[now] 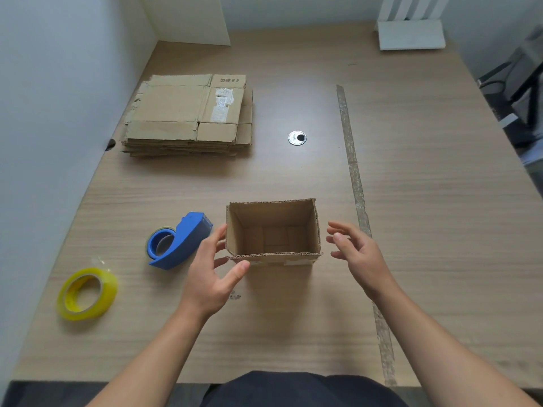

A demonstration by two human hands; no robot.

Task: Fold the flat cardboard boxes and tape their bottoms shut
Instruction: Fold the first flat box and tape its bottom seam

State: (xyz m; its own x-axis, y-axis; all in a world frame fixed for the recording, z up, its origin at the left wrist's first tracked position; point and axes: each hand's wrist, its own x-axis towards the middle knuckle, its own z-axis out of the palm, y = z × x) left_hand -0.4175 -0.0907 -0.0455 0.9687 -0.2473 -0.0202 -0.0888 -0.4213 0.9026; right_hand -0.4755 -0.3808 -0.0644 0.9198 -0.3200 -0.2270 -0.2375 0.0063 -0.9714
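A folded cardboard box stands upright in the middle of the table, its top open and its bottom flaps closed inside. My left hand is at the box's left near corner, fingers relaxed, the thumb close to the front wall. My right hand hovers just right of the box, fingers spread, a small gap away from it. A stack of flat cardboard boxes lies at the far left. A blue tape dispenser lies left of the box, and a yellow tape roll stands nearer the left edge.
A wooden table has a strip of old tape running down its right side and a round cable grommet in the middle. A white object stands at the far right. The wall borders the left.
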